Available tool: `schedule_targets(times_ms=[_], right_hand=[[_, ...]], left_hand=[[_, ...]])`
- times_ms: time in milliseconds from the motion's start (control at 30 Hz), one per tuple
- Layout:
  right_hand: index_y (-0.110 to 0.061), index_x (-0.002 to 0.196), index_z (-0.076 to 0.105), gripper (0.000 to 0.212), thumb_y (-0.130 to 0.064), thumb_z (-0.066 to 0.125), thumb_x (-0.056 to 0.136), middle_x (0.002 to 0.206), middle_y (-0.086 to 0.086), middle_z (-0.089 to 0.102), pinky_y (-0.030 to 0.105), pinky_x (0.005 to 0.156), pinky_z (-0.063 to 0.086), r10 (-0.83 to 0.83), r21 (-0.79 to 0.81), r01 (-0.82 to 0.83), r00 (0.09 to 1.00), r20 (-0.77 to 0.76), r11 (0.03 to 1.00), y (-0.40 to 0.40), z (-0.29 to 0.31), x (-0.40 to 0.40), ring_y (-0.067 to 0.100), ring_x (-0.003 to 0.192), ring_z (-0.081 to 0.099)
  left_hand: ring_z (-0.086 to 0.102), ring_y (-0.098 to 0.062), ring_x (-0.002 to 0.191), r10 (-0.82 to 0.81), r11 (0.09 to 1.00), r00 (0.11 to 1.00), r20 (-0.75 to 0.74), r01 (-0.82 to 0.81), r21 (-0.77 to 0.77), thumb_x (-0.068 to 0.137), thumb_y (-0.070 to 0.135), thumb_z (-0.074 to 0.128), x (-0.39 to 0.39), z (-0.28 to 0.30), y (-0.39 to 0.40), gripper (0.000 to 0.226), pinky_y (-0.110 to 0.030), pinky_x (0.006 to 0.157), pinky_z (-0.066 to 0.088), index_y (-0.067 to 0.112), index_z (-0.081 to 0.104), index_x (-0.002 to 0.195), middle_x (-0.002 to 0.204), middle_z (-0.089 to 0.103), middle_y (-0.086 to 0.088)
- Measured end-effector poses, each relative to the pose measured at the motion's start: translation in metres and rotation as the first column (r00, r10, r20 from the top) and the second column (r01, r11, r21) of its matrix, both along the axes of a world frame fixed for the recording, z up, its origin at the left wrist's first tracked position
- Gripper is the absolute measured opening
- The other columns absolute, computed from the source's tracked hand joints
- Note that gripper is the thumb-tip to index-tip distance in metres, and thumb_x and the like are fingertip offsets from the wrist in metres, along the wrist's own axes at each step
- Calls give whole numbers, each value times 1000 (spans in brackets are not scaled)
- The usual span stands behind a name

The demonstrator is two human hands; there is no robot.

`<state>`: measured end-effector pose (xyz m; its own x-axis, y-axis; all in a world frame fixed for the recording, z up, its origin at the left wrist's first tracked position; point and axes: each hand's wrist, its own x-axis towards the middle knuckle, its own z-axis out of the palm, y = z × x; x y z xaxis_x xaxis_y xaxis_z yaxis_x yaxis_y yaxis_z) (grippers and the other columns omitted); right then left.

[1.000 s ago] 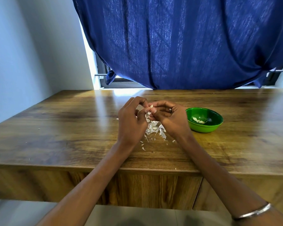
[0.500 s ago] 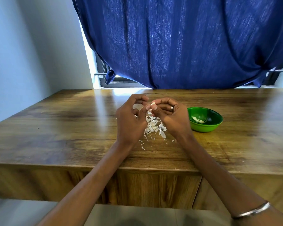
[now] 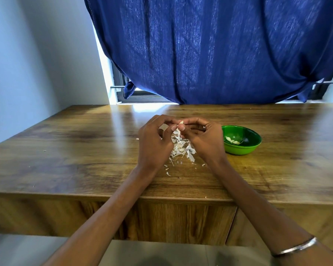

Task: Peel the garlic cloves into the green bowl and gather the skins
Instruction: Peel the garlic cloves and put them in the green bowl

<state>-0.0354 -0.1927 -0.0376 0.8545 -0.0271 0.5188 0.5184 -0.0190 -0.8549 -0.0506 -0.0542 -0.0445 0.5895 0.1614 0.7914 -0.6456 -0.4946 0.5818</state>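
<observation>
My left hand (image 3: 154,143) and my right hand (image 3: 206,139) meet fingertip to fingertip above the table, both pinching a small pale garlic clove (image 3: 181,123) whose tip shows between the fingers. Beneath them lies a heap of white garlic skins (image 3: 182,148), with a few scraps scattered toward me. The green bowl (image 3: 244,149) stands just right of my right hand and holds a few peeled cloves (image 3: 232,140).
The wooden table (image 3: 75,150) ends in a front edge close to me and a left edge near the white wall. A dark blue curtain (image 3: 210,48) hangs over the window behind the table's far edge.
Both hands have lifted slightly and stayed together over the skin pile, fingers shifting on the clove. The bowl and skins have not moved.
</observation>
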Motion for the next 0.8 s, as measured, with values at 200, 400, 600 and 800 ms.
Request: schedule_targets(times_ms=[200, 400, 600, 800], right_hand=[[-20, 87, 73, 14, -10, 82, 82, 83, -2, 76, 25, 70, 61, -29, 2, 29, 1000, -4, 1000, 0, 1, -1, 13, 77, 75], [-13, 95, 74, 12, -8, 79, 84, 88, 4, 77, 28, 68, 62, -5, 68, 7, 999, -32, 998, -1, 2, -1, 17, 78, 74], [-11, 106, 73, 17, -4, 71, 91, 91, 4, 78, 24, 64, 60, 86, 152, -71, 992, -97, 986, -2, 5, -2, 11, 74, 72], [-10, 104, 72, 18, -5, 75, 87, 95, 5, 78, 23, 58, 58, 106, 129, -92, 988, -110, 987, -2, 6, -4, 10, 77, 73]], left_hand=[[66, -17, 67, 0, 1000, 1000, -12, 0, 10, 92, 2, 64, 3, -1, 2, 17, -49, 60, 57, 18, 69, 94, 90, 66, 17], [69, -18, 69, 7, 1000, 1000, -5, -8, -21, 93, 9, 65, 3, -2, 3, 15, -51, 58, 57, 22, 72, 96, 95, 68, 16], [63, -8, 74, 91, 992, 996, 21, -92, 86, 98, 17, 67, 8, -6, 7, 15, -43, 64, 57, 25, 78, 103, 103, 64, 7], [67, -8, 75, 18, 999, 1000, 14, -18, 36, 91, 18, 78, 2, -1, 3, 9, -40, 57, 56, 21, 80, 100, 98, 70, 12]])
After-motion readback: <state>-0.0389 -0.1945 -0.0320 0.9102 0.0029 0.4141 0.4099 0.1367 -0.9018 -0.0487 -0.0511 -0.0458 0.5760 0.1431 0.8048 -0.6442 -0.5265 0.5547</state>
